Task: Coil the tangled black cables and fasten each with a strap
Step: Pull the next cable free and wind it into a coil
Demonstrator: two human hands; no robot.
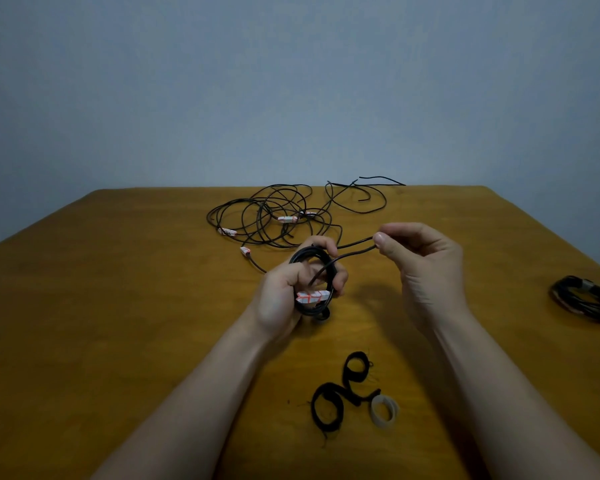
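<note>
Winding one black cable into a coil is the step the person is working through in the head view. The left hand is gripping the coil, already several turns thick, with its fingers curling round it above the middle of the desk. A white tag with red marks is lying across the coil's lower side. The right hand is pinching the free strand between thumb and forefinger, just to the right of the coil. From that pinch the strand seems to be running back toward the tangle of black cables sprawling by the far edge.

By the right edge a finished bundle is sitting with a pale band round it. Toward the near edge two black straps and a beige strap are lying curled, none of them on the coil yet.

Judging from this, the coiling is only partly done. The next move is likely calling for the right hand to lay its loop onto the coil and draw more slack, and the tangle may be snagging as it pulls. A strap is coming only after the last turn.
</note>
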